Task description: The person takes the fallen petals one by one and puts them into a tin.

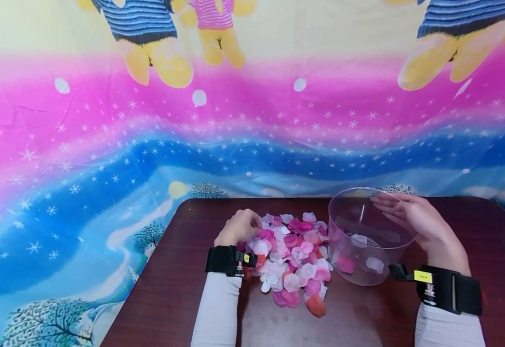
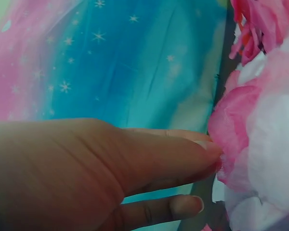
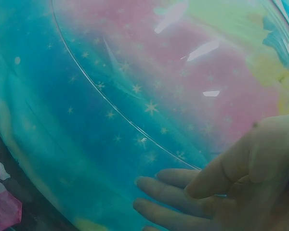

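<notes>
Pink and white fabric petals, heaped mid-table, are pinched at their left edge by the left hand. The clear round plastic tub, just right, is steadied by the right hand's relaxed fingers. Lifting into the tub seems next.

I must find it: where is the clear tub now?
In the head view, the clear tub stands right of the petal pile, with the right hand on its rim.

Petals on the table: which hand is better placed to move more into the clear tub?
Left. The left hand already touches the petals, while the right hand steadies the clear tub.
</notes>
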